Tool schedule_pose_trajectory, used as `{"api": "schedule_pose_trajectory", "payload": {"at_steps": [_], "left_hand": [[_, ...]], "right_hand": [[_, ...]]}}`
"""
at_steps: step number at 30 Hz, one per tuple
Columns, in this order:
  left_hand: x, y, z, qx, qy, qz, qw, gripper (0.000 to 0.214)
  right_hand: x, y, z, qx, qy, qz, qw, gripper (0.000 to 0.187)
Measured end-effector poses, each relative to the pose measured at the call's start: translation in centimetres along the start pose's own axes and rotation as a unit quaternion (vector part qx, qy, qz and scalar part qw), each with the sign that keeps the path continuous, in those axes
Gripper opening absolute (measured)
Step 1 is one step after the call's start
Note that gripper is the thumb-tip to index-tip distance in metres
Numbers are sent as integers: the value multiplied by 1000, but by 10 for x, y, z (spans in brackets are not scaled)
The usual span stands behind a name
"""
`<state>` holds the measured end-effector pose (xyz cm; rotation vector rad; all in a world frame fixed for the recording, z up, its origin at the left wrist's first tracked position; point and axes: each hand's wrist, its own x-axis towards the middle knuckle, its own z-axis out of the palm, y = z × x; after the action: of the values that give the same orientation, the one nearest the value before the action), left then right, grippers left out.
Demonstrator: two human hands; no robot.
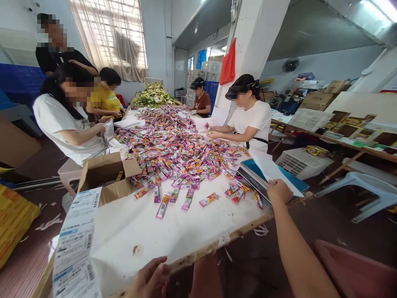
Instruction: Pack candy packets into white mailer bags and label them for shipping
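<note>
Worktable (pixel 124 231) with white top, head view; right hand (pixel 279 191) at the table's right edge, fingers closed on the near end of a white sheet (pixel 263 165), which slants over a flat blue-topped object (pixel 293 179); left hand (pixel 149 275) low in the foreground by the near edge, fingers loosely curved, its lower part cut off by the frame, so that whether it grips anything cannot be told; purple-and-orange sachets (pixel 182 145) heaped along the middle of the table, with several lying singly toward the near side and a small cluster just beside the blue-topped object; open cardboard box (pixel 116 192) at the left edge, touching the heap; strip of printed labels (pixel 74 240) in front of the box, draped along the table's left side; beyond the sachets, a mound of green-and-yellow packets (pixel 156 94) at the far end; co-worker in a white shirt and headset (pixel 252 120) on the right, hands at the heap; another in white (pixel 56 120) on the left, holding a pale bag (pixel 108 131); red plastic bag (pixel 228 64) hanging against the pillar.
</note>
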<state>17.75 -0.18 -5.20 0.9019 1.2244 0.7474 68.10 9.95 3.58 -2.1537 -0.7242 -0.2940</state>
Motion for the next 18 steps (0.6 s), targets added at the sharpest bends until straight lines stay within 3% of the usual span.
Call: {"api": "schedule_pose_trajectory", "payload": {"at_steps": [3, 5, 6, 7, 9, 11, 12, 13, 14, 17, 18], "left_hand": [[1, 21, 3, -10, -32, 14, 999, 63], [1, 43, 8, -21, -55, 18, 998, 61], [1, 54, 12, -39, -67, 25, 997, 60], [3, 65, 14, -59, -65, 36, 995, 62], [6, 84, 18, -39, -33, 62, 997, 60], [7, 96, 16, 19, 8, 77, 997, 49], [6, 99, 12, 45, 23, 80, 996, 42], [3, 100, 7, 60, 30, 81, 994, 35], [-1, 100, 1, 66, 18, 81, 994, 31], [-19, 89, -22, 97, -74, 74, 990, 25], [-25, 83, -29, 110, -98, 72, 986, 25]], "right_hand": [[-56, -37, -11, 55, -3, -39, 998, 19], [-125, -69, -19, 104, -60, -94, 988, 20], [-167, -84, -23, 129, -120, -133, 975, 19], [-210, -97, -28, 175, -223, -180, 942, 19], [-288, -119, -40, 224, -412, -278, 838, 17], [-339, -135, -52, 259, -518, -357, 733, 9], [-350, -141, -58, 280, -543, -378, 695, 6], [-352, -148, -63, 300, -547, -391, 677, 6], [-347, -154, -67, 312, -533, -397, 679, 14], [-315, -169, -72, 291, -448, -399, 745, 40], [-308, -173, -71, 267, -447, -395, 757, 44]]}}
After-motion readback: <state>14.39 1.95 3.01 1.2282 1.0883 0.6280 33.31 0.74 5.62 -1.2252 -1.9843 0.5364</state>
